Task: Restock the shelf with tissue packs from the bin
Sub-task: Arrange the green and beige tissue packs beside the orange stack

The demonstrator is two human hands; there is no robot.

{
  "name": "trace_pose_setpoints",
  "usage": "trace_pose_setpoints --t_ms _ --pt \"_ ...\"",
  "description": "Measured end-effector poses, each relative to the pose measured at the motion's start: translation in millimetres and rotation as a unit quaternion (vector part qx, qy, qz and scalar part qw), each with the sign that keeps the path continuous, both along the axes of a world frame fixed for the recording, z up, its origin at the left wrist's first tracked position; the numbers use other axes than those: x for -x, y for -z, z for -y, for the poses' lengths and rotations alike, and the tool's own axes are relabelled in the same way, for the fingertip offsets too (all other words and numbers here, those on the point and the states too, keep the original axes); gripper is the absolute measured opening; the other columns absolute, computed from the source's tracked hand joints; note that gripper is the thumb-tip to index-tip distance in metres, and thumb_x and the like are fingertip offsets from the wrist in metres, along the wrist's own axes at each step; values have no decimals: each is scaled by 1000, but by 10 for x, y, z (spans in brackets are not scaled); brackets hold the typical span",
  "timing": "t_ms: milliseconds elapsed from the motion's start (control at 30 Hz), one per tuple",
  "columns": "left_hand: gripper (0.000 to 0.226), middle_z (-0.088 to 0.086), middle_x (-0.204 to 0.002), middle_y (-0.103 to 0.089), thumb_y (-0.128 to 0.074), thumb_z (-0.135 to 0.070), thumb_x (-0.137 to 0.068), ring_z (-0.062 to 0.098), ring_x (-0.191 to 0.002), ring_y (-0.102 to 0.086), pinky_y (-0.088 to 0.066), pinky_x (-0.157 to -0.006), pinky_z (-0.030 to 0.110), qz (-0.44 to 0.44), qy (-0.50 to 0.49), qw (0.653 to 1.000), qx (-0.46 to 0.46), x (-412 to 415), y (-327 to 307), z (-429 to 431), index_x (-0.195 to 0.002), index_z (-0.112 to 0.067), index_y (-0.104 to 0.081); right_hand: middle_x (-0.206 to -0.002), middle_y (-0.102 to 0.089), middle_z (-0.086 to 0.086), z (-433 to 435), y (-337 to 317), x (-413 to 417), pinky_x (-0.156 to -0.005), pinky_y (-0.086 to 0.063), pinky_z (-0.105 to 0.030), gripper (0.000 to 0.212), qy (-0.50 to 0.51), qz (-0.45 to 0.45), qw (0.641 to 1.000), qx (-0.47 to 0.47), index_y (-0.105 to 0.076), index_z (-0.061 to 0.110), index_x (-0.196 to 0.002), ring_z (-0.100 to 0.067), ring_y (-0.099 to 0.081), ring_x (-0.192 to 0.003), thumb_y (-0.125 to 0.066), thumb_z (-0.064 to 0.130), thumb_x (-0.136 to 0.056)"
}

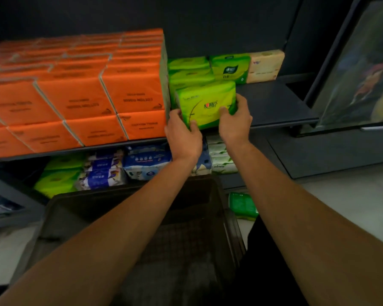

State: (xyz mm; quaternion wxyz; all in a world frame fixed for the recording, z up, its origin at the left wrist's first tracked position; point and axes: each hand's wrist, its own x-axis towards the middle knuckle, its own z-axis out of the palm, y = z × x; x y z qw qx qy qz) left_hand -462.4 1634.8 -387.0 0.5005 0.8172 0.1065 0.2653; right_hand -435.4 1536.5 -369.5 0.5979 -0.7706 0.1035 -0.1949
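A bright green tissue pack (205, 102) stands at the front edge of the dark shelf (274, 104), just right of the orange stack. My left hand (182, 135) grips its lower left corner, thumb on the front face. My right hand (236, 120) grips its right side, fingers curled round the edge. Behind it more green packs (190, 69) are stacked, with another green pack (230, 67) and a beige pack (265, 65) at the back. The dark bin (75, 208) sits on the floor below my arms; no packs show in it.
Orange tissue packs (75, 89) fill the shelf's left part in a tall stack. The lower shelf holds green (58, 175), blue-and-white (146, 160) and pale (221, 157) packs. A green pack (242, 205) lies on the floor right of the bin. A glass-fronted cabinet (358, 69) stands at right.
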Motion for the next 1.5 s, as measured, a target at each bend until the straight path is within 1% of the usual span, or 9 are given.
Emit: trace_pose_setpoints --t_ms 267,367,533,767,933,1067,1233,1400,1500 --pt "74 16 -139 -30 -50 2 -80 30 -132 -29 -24 -112 34 15 23 999 -35 -169 92 134 -148 -2 -19 -112 -58 -3 -60 251 -324 -93 -45 -26 43 -18 8 1000 -14 -49 5 -127 -13 -55 -105 -60 3 -85" --pt "82 20 -145 -24 -50 -2 -75 33 -135 -23 -19 -114 39 14 2 993 -120 -140 180 170 -149 1 -15 -113 -59 -10 -103 284 -362 -92 -46 -31 43 -15 17 999 24 -51 4 -121 -20 -57 -106 -62 6 -80" --pt "76 16 -139 -32 -50 -2 -77 30 -127 -31 -26 -106 38 20 34 979 -202 -174 245 61 -148 -4 -23 -109 -62 -4 -172 326 -362 -89 -48 -43 43 -5 17 994 105 -54 15 -115 -20 -58 -102 -69 25 -76" --pt "75 17 -139 -32 -50 5 -73 29 -129 -30 -27 -108 36 22 87 980 -180 -166 250 -26 -145 -4 -28 -111 -63 -7 -188 326 -377 -87 -47 -27 43 -10 22 996 81 -57 14 -121 -15 -58 -102 -71 19 -81" --pt "67 15 -140 -29 -52 -1 -78 28 -132 -27 -26 -110 36 -4 127 979 -162 -122 214 -85 -142 -8 -34 -108 -61 -1 -101 299 -255 -75 -41 -13 36 -28 -7 999 43 -56 7 -123 2 -53 -81 -65 18 -90" --pt "66 8 -140 -36 -52 -12 -85 24 -131 -32 -25 -106 40 -29 138 978 -152 -77 80 -143 -146 -17 -27 -108 -64 -5 -20 247 -120 -85 -48 -24 36 -55 -28 998 32 -59 5 -120 -10 -58 -97 -66 24 -90" --pt "52 2 -125 -53 -48 -20 -88 19 -119 -49 -39 -101 48 -47 212 971 -95 34 -188 -209 -139 -21 -38 -97 -65 -4 26 -18 52 -84 -50 -29 23 -104 -27 994 32 -64 8 -110 -11 -59 -90 -62 23 -92" --pt "29 -1 -100 -61 -50 -6 -89 12 -95 -58 -49 -87 27 2 278 957 -84 115 -771 -307 -115 -13 -59 -89 -67 3 -53 -539 143 -89 -52 -43 12 -164 23 985 39 -64 29 -80 -21 -65 -94 -58 24 -89" --pt "28 2 -94 -62 -49 1 -86 13 -84 -58 -47 -77 23 10 277 956 -99 71 -1160 -404 -109 -8 -62 -84 -64 6 -124 -862 124 -83 -50 -38 13 -179 35 982 51 -63 27 -80 -18 -62 -87 -56 23 -89"
